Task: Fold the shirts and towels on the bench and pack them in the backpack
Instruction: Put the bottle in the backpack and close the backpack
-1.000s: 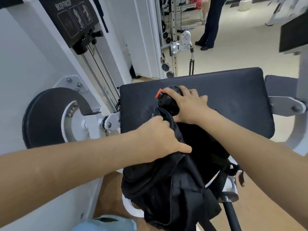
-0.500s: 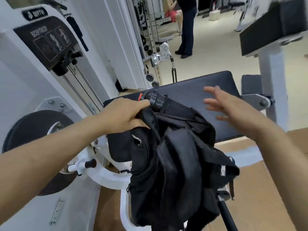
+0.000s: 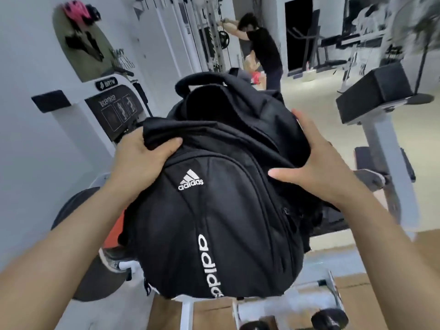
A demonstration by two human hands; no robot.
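Firmly, the left hand grips the black backpack by a fabric fold at its upper left, thumb curled over. The right hand lies spread, fingers straight, against its upper right. The backpack stands upright between them, logo facing the camera.

Black fabric backpack: white three-stripe logo + white lettering down front. Pink helmet on olive-green oval board. Gym machine: white metal frame, black rectangular pad. Orange-red patch left of pack.
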